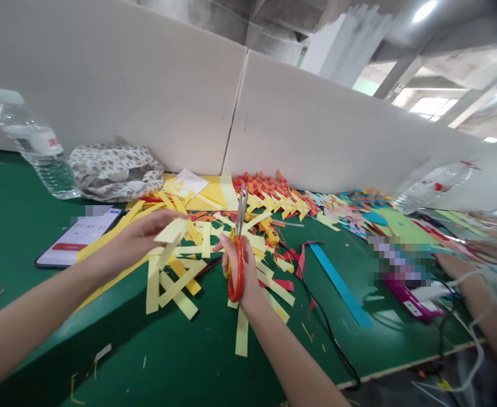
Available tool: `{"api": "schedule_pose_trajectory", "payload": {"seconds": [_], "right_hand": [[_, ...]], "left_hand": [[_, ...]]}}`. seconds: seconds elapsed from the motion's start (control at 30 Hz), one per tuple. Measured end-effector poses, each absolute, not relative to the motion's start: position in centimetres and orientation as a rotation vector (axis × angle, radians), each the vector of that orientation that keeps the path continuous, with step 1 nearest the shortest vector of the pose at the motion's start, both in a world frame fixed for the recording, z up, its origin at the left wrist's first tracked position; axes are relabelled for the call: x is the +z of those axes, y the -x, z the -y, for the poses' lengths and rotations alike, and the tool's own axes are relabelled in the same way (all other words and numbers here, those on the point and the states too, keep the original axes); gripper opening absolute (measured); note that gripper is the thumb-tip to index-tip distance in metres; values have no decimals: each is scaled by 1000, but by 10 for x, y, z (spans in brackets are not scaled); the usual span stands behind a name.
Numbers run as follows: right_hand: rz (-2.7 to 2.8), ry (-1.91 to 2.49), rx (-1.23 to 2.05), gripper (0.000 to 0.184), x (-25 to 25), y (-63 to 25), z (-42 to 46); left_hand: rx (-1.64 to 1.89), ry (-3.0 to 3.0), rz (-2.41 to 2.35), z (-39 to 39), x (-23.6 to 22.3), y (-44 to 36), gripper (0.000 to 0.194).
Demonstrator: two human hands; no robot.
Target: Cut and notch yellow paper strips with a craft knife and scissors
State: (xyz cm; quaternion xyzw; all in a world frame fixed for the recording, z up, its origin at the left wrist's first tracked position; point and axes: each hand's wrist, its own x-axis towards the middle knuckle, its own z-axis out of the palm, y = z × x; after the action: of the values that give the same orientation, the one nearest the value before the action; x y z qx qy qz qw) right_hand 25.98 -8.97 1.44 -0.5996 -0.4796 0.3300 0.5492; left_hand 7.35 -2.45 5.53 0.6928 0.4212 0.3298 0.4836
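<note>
My right hand (248, 271) is wrapped round the handles of a pair of scissors (240, 249), orange-red and yellow, whose metal blades point away from me and look nearly together. To its left, my left hand (150, 229) grips a folded pale yellow paper strip (172, 234) between thumb and fingers. Beneath and between both hands lies a loose heap of pale yellow paper strips (182, 282), some crossing one another. A deeper yellow strip (184, 274) shows among them. The scissors' blades are apart from the paper in my left hand.
A phone (78, 237) lies at left, near a water bottle (40, 147) and a patterned cloth bag (115, 169). Woven paper pieces (269, 192) line the white partition (146, 90). A black cable (328, 333) and blue strip (339, 285) lie rightward. Another person's arm (472, 282) reaches in.
</note>
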Motion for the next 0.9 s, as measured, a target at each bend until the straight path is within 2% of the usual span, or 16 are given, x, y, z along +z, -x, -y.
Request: {"api": "schedule_pose_trajectory", "payload": {"seconds": [0.07, 0.1, 0.27, 0.37, 0.67, 0.83, 0.9], "right_hand": [[1058, 1351, 890, 29, 17, -258, 91], [1036, 1325, 933, 28, 18, -257, 91], [1191, 1297, 1036, 38, 15, -247, 96], [1282, 1366, 1097, 43, 13, -242, 100], [1269, 1416, 1078, 42, 14, -235, 100], [1204, 1367, 1032, 39, 10, -238, 96], [1157, 1342, 1019, 38, 8, -240, 93]], "left_hand": [[720, -1546, -916, 39, 41, -73, 13], [701, -1479, -860, 45, 34, -72, 11], [674, -1354, -875, 54, 9, -68, 9], [744, -1505, -931, 55, 7, -69, 10], [733, -1431, -917, 68, 4, -71, 24], [708, -1233, -848, 69, 8, -74, 52], [677, -1236, -822, 67, 6, -75, 53]]}}
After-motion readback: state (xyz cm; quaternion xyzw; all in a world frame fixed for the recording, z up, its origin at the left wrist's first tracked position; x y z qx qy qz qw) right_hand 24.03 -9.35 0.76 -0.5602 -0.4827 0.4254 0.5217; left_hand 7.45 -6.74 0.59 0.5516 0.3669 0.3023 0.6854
